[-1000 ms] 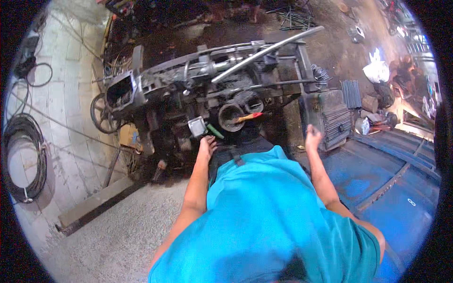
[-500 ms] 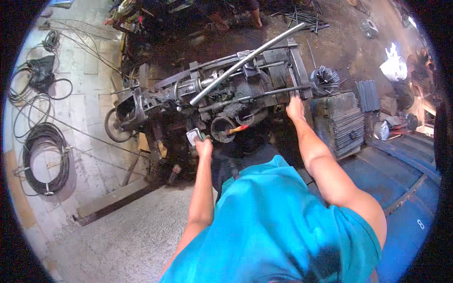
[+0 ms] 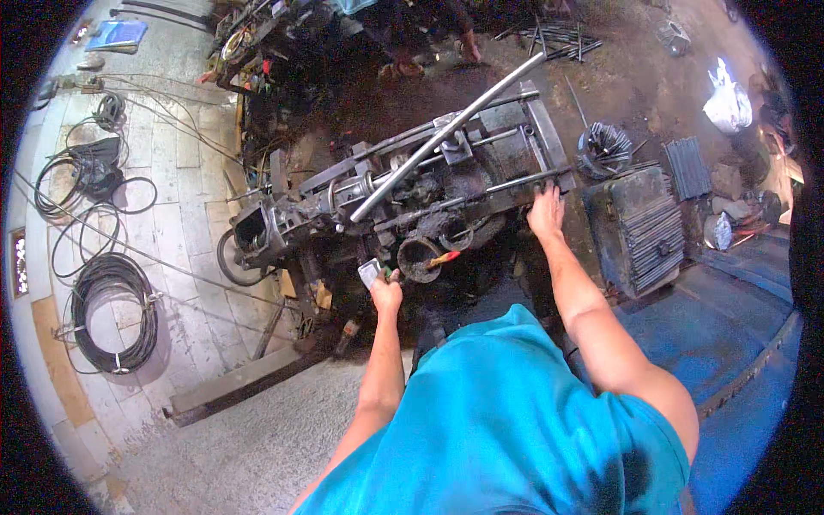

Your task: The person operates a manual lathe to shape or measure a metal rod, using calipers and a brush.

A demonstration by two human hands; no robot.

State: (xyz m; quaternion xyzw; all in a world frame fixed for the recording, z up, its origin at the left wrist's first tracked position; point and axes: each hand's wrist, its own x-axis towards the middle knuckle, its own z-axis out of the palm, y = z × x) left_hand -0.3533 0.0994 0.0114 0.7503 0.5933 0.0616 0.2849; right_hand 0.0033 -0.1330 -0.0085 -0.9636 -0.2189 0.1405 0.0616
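Note:
A dark, greasy machine with long parallel bars (image 3: 459, 199) lies before me, and a bright metal pipe (image 3: 446, 136) rests slantwise across its top. My left hand (image 3: 386, 293) is closed at its near side, around the edge of a small pale rectangular box (image 3: 369, 273). Whether that box is fixed to the machine is unclear. Just right of it sits a round can (image 3: 419, 257) with a red-and-yellow handled tool (image 3: 444, 258) in it. My right hand (image 3: 546, 213) is at the machine's right end, fingers spread and stretched toward the end bar, holding nothing visible.
A tub of short rods (image 3: 604, 148) and a ribbed dark block (image 3: 639, 230) stand to the right, by blue sheeting (image 3: 730, 300). Black hose coils (image 3: 112, 313) lie on the left tiles. Another person's feet (image 3: 468, 50) show beyond the machine, near scattered rods (image 3: 558, 41).
The whole view has shifted, so the machine sits lower and farther right. My right hand's fingers have spread apart at the machine's end. My left hand stays at the pale box.

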